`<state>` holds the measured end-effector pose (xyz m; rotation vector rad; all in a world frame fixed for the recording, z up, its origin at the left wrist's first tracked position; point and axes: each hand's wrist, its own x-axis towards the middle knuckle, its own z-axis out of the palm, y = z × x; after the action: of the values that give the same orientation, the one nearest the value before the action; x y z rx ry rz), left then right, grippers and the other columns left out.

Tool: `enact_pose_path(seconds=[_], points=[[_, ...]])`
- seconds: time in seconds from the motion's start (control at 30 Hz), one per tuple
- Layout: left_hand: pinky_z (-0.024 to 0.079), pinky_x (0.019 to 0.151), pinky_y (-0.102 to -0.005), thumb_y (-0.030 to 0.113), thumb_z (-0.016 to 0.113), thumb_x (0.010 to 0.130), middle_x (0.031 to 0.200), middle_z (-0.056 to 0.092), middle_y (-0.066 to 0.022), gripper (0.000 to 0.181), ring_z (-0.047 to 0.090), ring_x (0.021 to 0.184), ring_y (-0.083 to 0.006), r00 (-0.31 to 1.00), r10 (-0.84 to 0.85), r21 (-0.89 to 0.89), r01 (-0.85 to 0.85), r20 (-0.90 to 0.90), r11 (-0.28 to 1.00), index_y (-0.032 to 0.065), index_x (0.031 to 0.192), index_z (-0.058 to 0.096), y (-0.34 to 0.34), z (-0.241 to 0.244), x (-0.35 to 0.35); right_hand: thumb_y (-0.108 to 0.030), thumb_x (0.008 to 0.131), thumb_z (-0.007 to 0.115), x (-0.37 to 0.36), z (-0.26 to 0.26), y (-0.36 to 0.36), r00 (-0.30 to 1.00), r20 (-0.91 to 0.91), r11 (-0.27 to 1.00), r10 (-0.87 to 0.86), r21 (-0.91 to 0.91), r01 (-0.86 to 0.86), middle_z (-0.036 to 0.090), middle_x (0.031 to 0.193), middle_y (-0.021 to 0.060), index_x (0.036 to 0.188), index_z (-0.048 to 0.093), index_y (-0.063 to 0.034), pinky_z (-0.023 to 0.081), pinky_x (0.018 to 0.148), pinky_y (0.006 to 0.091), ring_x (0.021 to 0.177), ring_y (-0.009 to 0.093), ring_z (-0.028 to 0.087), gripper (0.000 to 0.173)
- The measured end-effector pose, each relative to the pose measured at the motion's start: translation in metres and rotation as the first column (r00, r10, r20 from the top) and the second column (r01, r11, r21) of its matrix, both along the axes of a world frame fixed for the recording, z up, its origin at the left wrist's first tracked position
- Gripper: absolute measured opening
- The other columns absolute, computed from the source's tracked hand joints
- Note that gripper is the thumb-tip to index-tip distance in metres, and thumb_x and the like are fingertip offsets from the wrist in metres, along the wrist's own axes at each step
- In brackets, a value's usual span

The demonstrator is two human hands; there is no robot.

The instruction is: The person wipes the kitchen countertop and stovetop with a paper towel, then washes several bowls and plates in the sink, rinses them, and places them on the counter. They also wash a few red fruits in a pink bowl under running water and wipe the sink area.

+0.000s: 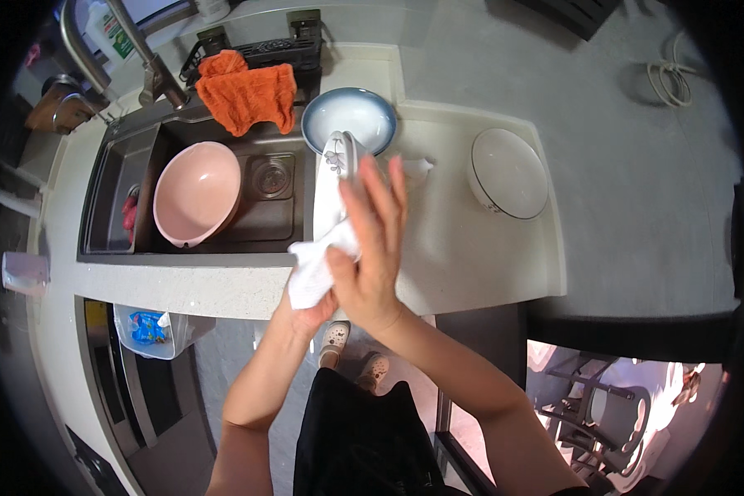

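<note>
A white cloth [313, 279] lies bunched over my left hand [313, 313], hiding most of its fingers. My right hand [375, 260] is beside it, fingers spread and blurred, with the thumb against the cloth. Just beyond the cloth, a white dish with a grey flower pattern [332, 198] is seen nearly edge-on; its near end is hidden, so what supports it cannot be told. Behind it sits a blue-rimmed bowl [350, 121] at the sink's right edge. A white bowl with a dark rim line [509, 175] stands farther right on the counter.
In the sink [270, 214] is a pink basin [197, 193]. An orange cloth [248, 93] hangs from a black rack behind, near the faucet [170, 93]. A clear bin [180, 338] hangs below the counter's front edge. A coiled cable [673, 84] is at upper right.
</note>
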<state>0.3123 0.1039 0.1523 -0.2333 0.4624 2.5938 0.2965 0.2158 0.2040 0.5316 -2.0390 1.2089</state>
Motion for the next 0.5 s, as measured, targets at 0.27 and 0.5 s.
enact_pose_path(seconds=[0.27, 0.5], points=[[0.058, 0.07, -0.034, 0.01, 0.065, 0.082, 0.102, 0.063, -0.0147, 0.044, 0.066, 0.085, -0.0219, 0.984, -0.167, -0.457, 0.174, 0.057, 0.872, -0.0033, 0.121, 0.048, 0.039, 0.031, 0.036, -0.037, 0.094, 0.048, -0.028, 0.057, 0.086, 0.251, 0.586, 0.625, 0.771, -0.771, -0.122, 0.06, 0.112, 0.0134, 0.123, 0.055, -0.0042, 0.048, 0.086, 0.0295, 0.096, 0.017, 0.06, 0.044], [0.052, 0.075, -0.0286, 0.017, 0.064, 0.087, 0.103, 0.062, -0.0082, 0.041, 0.062, 0.088, -0.0155, 0.827, -0.562, -0.519, 0.472, -0.019, 0.713, -0.0016, 0.121, 0.051, 0.075, -0.031, 0.119, -0.04, 0.096, 0.04, 0.109, -0.007, 0.147, 0.214, 0.495, 0.5, 0.842, -0.865, 0.036, 0.056, 0.125, 0.0206, 0.127, 0.046, 0.0013, 0.045, 0.095, 0.0338, 0.115, 0.025, 0.054, 0.052]])
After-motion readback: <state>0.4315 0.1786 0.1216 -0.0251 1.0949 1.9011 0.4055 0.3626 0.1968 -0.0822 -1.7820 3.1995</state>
